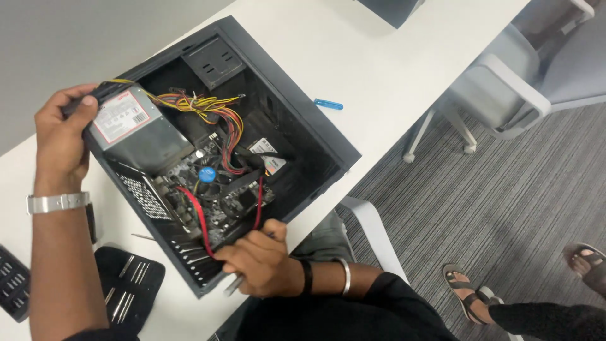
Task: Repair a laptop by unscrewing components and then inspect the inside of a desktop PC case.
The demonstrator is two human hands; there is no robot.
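Observation:
An open black computer case [328, 136] lies on its side on the white table [353, 57]. Inside are a grey power supply [136, 129], a bundle of yellow and red wires [208, 107], a motherboard [214, 196] with a blue-capped cooler [207, 173], and red cables [199, 215]. My left hand [60, 139] grips the case's upper left corner beside the power supply. My right hand [259, 262] rests on the case's near edge, holding a slim silver tool [232, 285] and touching a red cable end.
A blue screwdriver handle [329, 104] lies on the table beyond the case. A black bit-set pouch [126, 287] and a black tray [12, 284] sit at the lower left. Grey office chairs [524, 82] stand to the right on grey carpet. Sandalled feet [467, 287] are below right.

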